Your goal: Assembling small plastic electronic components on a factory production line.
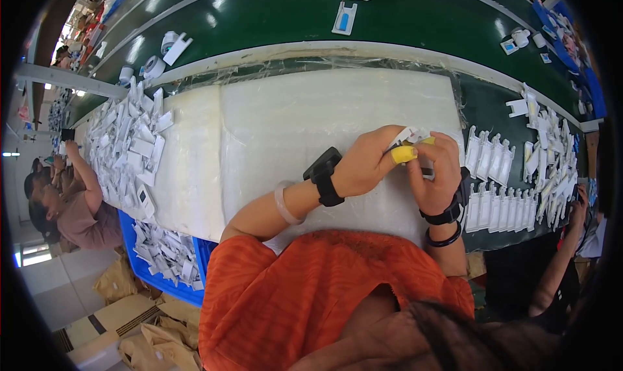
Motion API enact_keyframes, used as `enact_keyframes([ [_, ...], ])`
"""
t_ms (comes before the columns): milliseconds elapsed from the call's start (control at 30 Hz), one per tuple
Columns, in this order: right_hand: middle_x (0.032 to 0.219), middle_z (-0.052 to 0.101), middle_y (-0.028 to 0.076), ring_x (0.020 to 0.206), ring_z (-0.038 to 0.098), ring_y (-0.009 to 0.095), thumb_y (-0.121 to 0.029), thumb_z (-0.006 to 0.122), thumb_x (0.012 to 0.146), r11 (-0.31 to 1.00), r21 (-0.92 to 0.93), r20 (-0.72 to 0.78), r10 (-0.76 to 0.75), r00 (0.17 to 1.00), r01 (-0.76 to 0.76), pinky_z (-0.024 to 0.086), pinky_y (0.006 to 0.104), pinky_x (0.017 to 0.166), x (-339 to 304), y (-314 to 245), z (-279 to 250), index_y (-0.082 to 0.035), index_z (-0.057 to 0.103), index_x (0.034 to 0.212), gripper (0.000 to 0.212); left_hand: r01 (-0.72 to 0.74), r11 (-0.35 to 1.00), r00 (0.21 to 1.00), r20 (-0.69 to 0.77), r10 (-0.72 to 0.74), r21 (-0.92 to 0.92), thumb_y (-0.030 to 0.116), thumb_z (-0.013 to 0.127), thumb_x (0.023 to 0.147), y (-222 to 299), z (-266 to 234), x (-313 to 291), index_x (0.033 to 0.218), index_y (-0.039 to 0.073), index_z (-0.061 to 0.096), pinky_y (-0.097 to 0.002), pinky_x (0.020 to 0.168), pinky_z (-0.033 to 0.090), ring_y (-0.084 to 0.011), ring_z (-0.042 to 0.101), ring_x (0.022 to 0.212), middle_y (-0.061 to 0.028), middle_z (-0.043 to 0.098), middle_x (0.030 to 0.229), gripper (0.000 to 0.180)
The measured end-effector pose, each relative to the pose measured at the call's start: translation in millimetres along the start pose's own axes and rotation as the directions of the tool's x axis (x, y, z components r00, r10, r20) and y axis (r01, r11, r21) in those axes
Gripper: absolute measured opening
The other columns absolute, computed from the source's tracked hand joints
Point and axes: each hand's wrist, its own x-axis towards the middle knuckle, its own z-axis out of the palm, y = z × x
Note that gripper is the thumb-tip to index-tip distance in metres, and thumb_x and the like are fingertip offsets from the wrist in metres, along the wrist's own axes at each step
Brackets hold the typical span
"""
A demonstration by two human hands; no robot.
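Note:
Over the padded white work surface (298, 118), my left hand (370, 163) and my right hand (440, 170) meet with bent, closed fingers. Between them is a small white plastic part (409, 137), gripped by both hands and mostly covered by the fingers. Yellow covers (403, 154) wrap fingertips on both hands. A black strapped device (326, 176) is on my left wrist, and another (451, 210) is on my right. To the right of my right hand stand two rows of similar white plastic parts (496, 209).
Loose white parts (130, 137) heap at the left, above a blue bin (202, 264) holding more. Another heap (551, 163) lies far right. A green conveyor (272, 17) crosses the back, carrying several white pieces. Co-workers sit at left (81, 209) and right (558, 273).

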Motion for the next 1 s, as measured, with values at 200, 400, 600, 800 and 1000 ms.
enact_keyframes([
  [200,0.090,0.056,0.011,0.089,0.062,0.032,0.007,0.076,0.068,0.991,0.018,-0.030,-0.131,0.991,0.131,0.054,0.0434,0.083,-2.3,5.3,-1.2,-0.004,0.069,0.097,0.033,-0.020,1.000,0.998,0.065,0.022,-0.019,0.013,0.052,0.097,5.3,-0.1,0.2,0.133,0.001,0.050,-0.0321,0.065,0.052,-0.0241,0.064,0.073,-0.0150,0.064,0.105,0.038],
  [400,0.085,0.055,0.010,0.085,0.062,0.031,0.010,0.075,0.069,0.985,0.062,-0.002,-0.158,0.987,0.158,0.055,0.0444,0.086,1.3,4.4,-2.9,-0.003,0.068,0.096,0.031,0.038,0.983,0.997,0.076,-0.024,-0.180,0.016,0.053,0.099,-6.4,3.3,-2.6,0.135,0.002,0.048,-0.0238,0.045,0.045,-0.0106,0.057,0.055,-0.0110,0.062,0.098,0.038],
  [600,0.082,0.057,0.010,0.080,0.063,0.029,0.012,0.072,0.069,0.989,0.067,0.007,-0.132,0.991,0.131,0.055,0.0461,0.090,2.8,0.0,-4.1,-0.002,0.068,0.095,0.030,0.043,0.999,0.997,0.057,-0.042,-0.020,0.012,0.054,0.096,10.5,-0.9,-0.3,0.133,0.003,0.052,-0.0329,0.067,0.053,-0.0271,0.064,0.075,-0.0164,0.064,0.105,0.038],
  [800,0.087,0.062,0.013,0.081,0.064,0.031,0.010,0.072,0.074,0.980,0.190,-0.017,-0.056,0.998,0.059,0.053,0.0496,0.093,2.0,-8.4,3.7,-0.002,0.063,0.100,0.029,-0.051,0.995,0.998,-0.026,0.054,0.081,0.009,0.054,0.093,9.2,-2.4,-7.7,0.130,0.002,0.056,-0.0405,0.091,0.049,-0.0402,0.061,0.103,-0.0217,0.063,0.116,0.038],
  [1000,0.102,0.066,0.015,0.097,0.063,0.035,0.003,0.074,0.078,0.996,0.009,0.042,-0.085,0.996,0.085,0.045,0.0508,0.099,-2.6,-4.3,2.6,-0.001,0.061,0.110,0.034,0.112,0.986,0.993,-0.021,-0.115,-0.127,0.024,0.050,0.102,11.9,-31.9,8.9,0.121,0.004,0.057,-0.0239,0.053,0.047,-0.0087,0.057,0.059,-0.0036,0.062,0.085,0.029],
])
